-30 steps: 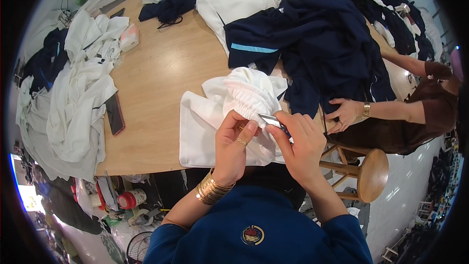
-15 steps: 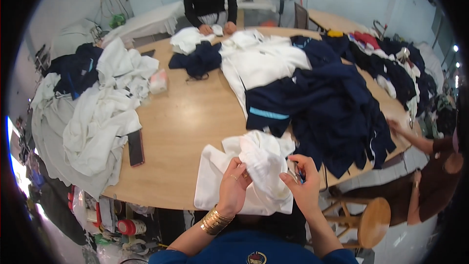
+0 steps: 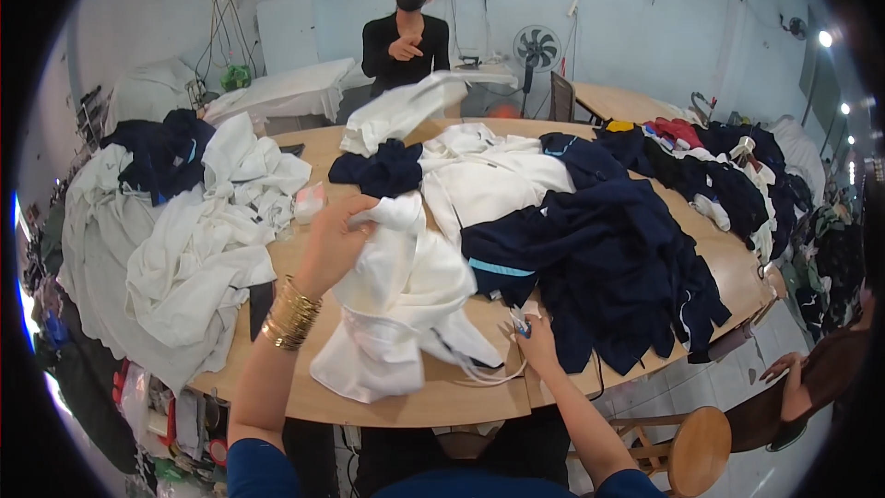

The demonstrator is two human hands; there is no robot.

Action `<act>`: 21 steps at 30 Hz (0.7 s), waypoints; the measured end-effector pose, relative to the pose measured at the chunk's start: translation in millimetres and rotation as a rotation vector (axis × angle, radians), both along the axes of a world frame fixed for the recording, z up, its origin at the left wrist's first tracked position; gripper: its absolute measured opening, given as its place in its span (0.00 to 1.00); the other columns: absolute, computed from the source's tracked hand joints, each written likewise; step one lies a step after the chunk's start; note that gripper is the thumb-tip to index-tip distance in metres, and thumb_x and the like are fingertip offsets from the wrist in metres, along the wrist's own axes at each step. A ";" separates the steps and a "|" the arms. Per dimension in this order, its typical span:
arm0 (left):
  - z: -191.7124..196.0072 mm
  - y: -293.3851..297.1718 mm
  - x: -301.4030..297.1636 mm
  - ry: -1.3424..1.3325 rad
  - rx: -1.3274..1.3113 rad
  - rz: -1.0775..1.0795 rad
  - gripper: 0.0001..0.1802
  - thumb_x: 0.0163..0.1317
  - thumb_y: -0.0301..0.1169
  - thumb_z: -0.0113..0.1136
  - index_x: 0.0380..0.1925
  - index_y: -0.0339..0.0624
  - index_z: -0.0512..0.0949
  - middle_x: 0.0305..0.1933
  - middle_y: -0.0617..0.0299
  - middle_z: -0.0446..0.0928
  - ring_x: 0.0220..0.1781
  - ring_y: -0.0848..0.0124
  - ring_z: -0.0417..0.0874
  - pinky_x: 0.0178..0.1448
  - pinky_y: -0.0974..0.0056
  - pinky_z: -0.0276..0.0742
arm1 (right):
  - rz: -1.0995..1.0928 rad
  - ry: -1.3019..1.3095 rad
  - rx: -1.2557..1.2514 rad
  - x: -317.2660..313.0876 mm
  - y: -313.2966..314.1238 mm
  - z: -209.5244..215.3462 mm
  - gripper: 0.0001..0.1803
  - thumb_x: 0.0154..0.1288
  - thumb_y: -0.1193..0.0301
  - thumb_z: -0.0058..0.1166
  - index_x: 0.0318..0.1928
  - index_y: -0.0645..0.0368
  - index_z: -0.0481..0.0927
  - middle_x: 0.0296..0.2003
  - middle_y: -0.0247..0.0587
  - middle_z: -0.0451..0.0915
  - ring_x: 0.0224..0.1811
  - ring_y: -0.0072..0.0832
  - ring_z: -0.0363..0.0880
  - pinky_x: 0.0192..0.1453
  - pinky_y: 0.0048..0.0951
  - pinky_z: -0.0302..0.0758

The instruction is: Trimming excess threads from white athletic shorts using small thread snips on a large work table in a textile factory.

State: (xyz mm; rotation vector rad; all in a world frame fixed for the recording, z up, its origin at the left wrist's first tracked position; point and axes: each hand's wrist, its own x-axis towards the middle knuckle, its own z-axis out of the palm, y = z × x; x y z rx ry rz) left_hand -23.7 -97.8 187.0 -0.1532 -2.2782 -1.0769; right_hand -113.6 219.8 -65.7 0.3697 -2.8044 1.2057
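A white garment (image 3: 401, 300) is held up over the near edge of the table (image 3: 479, 392) by the left hand (image 3: 336, 240), whose fingers are closed on a bunched upper part of the cloth while the rest hangs down onto the wood. The right hand (image 3: 537, 339) is rested low at the table edge just beside the garment, its fingers pinched narrow on small snips (image 3: 519, 321). A dark pile (image 3: 608, 258) is heaped to the right and a white pile (image 3: 184, 249) to the left.
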 end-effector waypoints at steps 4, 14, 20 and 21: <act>49.3 -3.6 14.8 0.070 -0.281 0.052 0.16 0.43 0.12 0.46 0.28 0.36 0.80 0.28 0.58 0.75 0.30 0.66 0.76 0.36 0.66 0.70 | 0.063 0.254 0.219 -16.2 -8.6 -32.4 0.29 0.46 0.73 0.62 0.53 0.60 0.73 0.44 0.49 0.71 0.50 0.47 0.69 0.53 0.38 0.68; 97.8 80.2 40.0 0.319 -0.537 -0.073 0.16 0.41 0.10 0.46 0.28 0.38 0.77 0.33 0.56 0.76 0.35 0.60 0.78 0.37 0.64 0.72 | 0.677 0.209 -0.446 50.9 -116.8 194.1 0.27 0.53 0.62 0.64 0.52 0.57 0.73 0.42 0.42 0.78 0.45 0.31 0.76 0.52 0.32 0.71; 130.6 50.7 60.7 0.445 -0.506 0.087 0.12 0.50 0.10 0.43 0.30 0.36 0.69 0.36 0.56 0.71 0.41 0.65 0.73 0.50 0.71 0.66 | 0.512 0.351 -1.020 86.9 -82.5 231.9 0.14 0.62 0.67 0.55 0.47 0.58 0.75 0.31 0.40 0.80 0.32 0.26 0.80 0.36 0.26 0.74; 128.0 57.9 56.3 0.418 -0.500 0.066 0.12 0.47 0.10 0.44 0.29 0.36 0.69 0.37 0.55 0.72 0.41 0.64 0.73 0.51 0.69 0.66 | 0.642 0.197 -0.977 111.3 -66.9 247.4 0.19 0.58 0.67 0.57 0.50 0.57 0.73 0.34 0.44 0.80 0.33 0.33 0.80 0.38 0.32 0.75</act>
